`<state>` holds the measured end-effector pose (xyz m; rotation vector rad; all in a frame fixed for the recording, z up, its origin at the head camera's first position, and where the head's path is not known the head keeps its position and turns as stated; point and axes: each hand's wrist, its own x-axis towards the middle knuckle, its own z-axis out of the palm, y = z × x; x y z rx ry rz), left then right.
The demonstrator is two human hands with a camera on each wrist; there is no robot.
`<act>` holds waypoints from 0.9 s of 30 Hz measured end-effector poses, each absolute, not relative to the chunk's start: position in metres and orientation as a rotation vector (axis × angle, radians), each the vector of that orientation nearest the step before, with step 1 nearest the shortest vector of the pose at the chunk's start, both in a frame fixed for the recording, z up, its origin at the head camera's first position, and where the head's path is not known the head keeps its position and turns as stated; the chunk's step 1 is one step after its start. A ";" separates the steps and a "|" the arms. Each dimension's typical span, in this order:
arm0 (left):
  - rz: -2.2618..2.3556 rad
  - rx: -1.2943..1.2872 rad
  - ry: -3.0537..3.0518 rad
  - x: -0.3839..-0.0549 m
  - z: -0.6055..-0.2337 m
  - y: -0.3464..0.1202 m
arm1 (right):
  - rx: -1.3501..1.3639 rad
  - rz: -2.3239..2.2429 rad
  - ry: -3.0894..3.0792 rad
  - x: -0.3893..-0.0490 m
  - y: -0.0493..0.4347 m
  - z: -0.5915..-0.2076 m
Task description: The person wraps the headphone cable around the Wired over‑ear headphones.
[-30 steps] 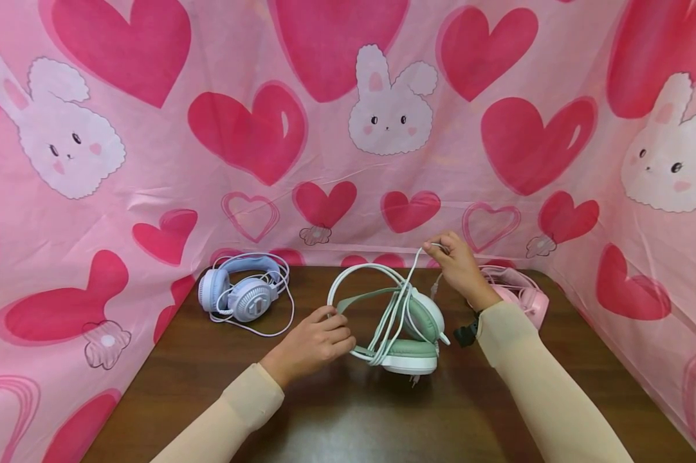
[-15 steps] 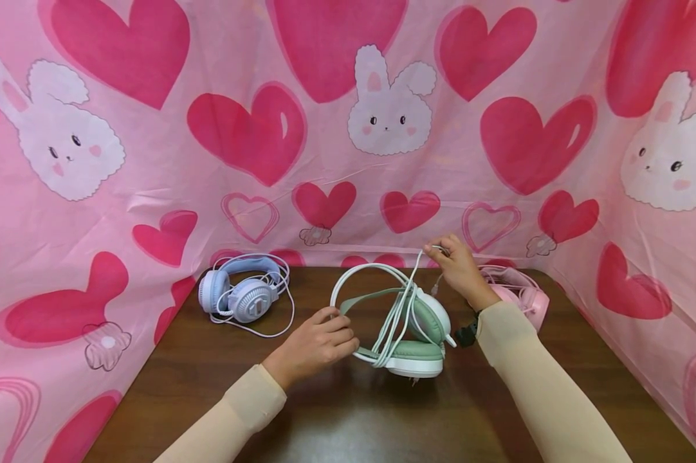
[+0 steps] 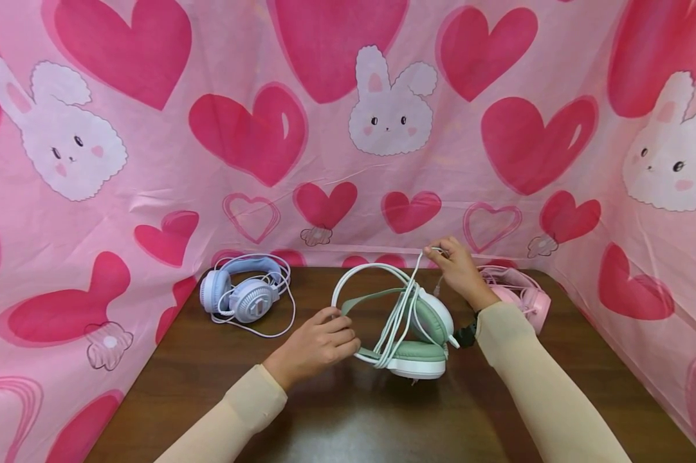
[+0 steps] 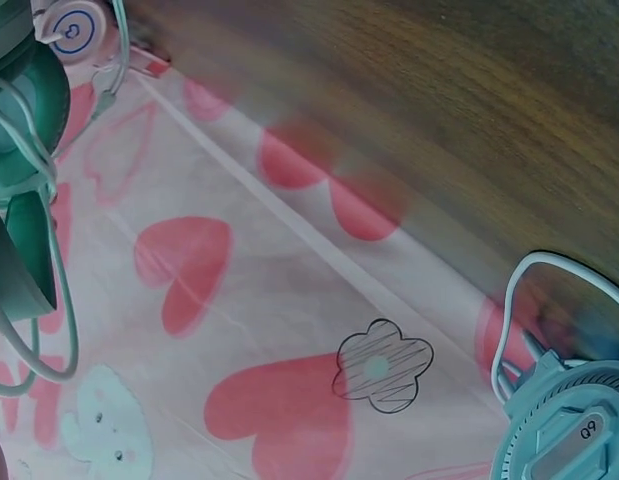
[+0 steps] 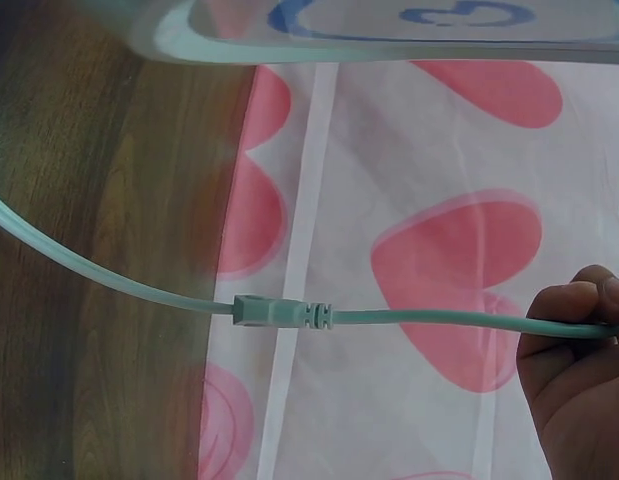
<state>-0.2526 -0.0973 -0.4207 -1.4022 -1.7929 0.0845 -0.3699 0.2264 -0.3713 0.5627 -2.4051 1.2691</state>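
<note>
A pair of white headphones [image 3: 422, 368] with green ear pads hangs over the middle of the table, tilted on its side. My left hand [image 3: 319, 344] grips its headband from the left. Several loops of its white cable [image 3: 395, 321] wrap across the headband. Higher on the right, my right hand [image 3: 455, 265] pinches a length of this cable between thumb and fingertips. The right wrist view shows that cable running from the hand [image 5: 584, 370] to a small plug [image 5: 274, 312]. In the left wrist view, a green ear pad [image 4: 34, 105] and cable loops show at the left edge.
Light blue headphones [image 3: 252, 301] with a looped cable lie at the table's back left. Pink headphones [image 3: 536, 305] lie at the back right, partly behind the right forearm. A pink heart-print cloth [image 3: 336, 161] surrounds the brown wooden table [image 3: 348, 431] at the back and sides.
The headphones and my left hand have shifted slightly to the right. My right hand has come down a little, keeping its pinch on the cable.
</note>
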 end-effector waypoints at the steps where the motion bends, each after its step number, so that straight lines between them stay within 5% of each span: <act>1: 0.083 -1.401 -1.792 -0.253 -0.421 -0.097 | 0.565 1.274 -2.408 -0.370 0.227 -0.372; 27: -0.003 -1.333 -1.637 -0.250 -0.412 -0.080 | 0.583 1.559 -2.327 -0.366 0.230 -0.417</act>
